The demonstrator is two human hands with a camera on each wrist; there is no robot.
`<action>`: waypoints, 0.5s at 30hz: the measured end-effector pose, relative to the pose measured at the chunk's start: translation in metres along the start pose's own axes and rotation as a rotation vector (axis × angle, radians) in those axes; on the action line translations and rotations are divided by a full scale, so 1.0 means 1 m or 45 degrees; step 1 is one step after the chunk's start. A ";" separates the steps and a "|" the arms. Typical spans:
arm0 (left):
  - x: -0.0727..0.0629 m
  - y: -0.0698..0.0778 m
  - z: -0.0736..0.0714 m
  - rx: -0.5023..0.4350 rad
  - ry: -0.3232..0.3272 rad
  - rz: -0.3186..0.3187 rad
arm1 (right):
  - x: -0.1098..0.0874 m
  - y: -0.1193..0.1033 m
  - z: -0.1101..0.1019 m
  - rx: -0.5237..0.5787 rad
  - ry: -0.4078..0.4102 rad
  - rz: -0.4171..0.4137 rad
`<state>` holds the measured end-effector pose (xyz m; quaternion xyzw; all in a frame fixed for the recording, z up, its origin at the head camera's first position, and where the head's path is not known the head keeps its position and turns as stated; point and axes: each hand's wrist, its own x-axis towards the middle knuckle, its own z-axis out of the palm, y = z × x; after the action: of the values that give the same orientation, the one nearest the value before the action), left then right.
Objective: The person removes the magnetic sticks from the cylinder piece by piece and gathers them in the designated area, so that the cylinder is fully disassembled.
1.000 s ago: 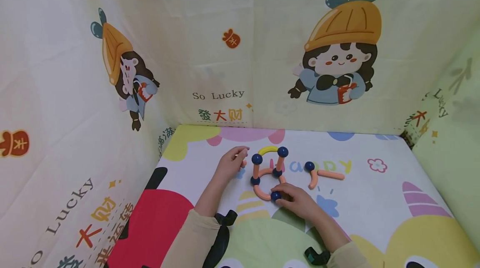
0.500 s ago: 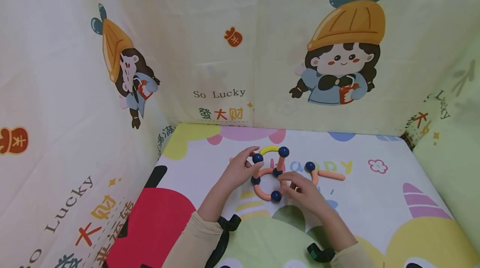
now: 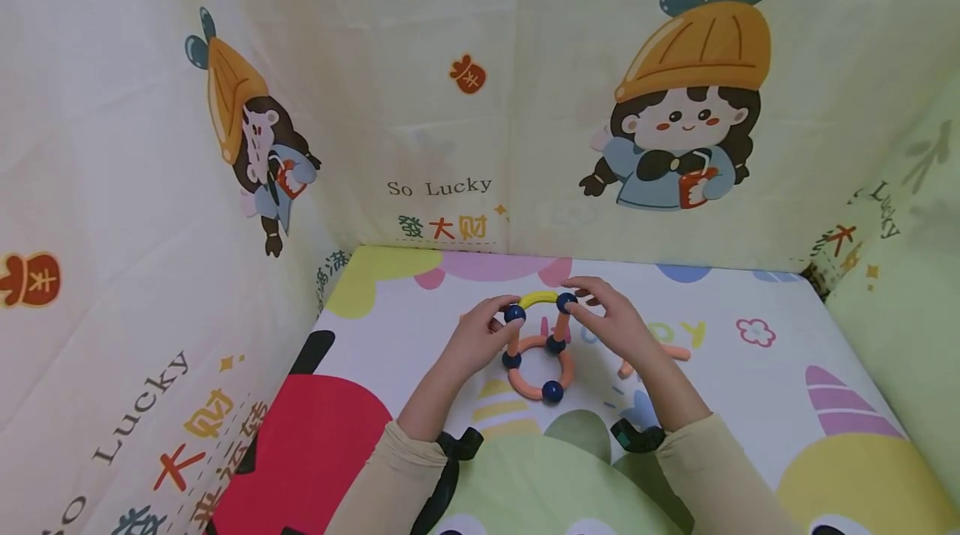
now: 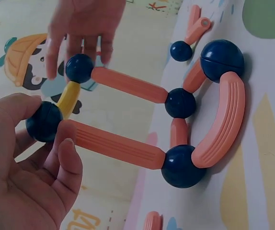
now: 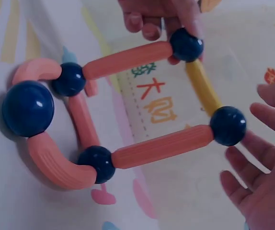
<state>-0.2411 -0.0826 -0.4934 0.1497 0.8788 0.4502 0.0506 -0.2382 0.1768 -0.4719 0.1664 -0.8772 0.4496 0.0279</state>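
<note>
A magnetic stick-and-ball frame stands on the printed tabletop. Its base is a ring of curved pink rods (image 3: pixel 567 367) and blue balls, one a front ball (image 3: pixel 552 392). Two pink uprights rise at the back, topped by a left ball (image 3: pixel 515 313) and a right ball (image 3: pixel 566 302), with a curved yellow rod (image 3: pixel 538 298) bridging them. My left hand (image 3: pixel 474 343) pinches the top left ball between thumb and fingers. Around the top right ball, my right hand (image 3: pixel 618 322) has its fingers spread; the right wrist view shows them loosely extended beside it, without a grip.
Loose pink rods (image 3: pixel 675 352) lie to the right, partly behind my right forearm. Near them is a loose blue ball (image 4: pixel 180 51). Another pink piece (image 4: pixel 153 221) lies on the left side. A printed cloth backdrop (image 3: pixel 540 102) rises behind the table.
My left hand has moved right onto the top left ball and now holds it. My right hand has left the front ball and risen to the top right ball.
</note>
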 end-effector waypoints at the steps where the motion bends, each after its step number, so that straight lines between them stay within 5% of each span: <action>1: 0.000 -0.001 0.000 -0.001 0.001 -0.001 | 0.004 0.002 0.002 0.012 -0.048 0.033; 6: 0.001 -0.002 0.002 -0.001 0.001 -0.004 | 0.016 0.007 0.014 0.040 -0.149 0.176; 15: -0.002 0.000 -0.001 -0.007 0.005 0.017 | 0.024 0.009 0.032 0.118 -0.044 0.266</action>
<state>-0.2398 -0.0839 -0.4930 0.1544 0.8767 0.4532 0.0463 -0.2608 0.1498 -0.4931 0.0830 -0.8683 0.4873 -0.0420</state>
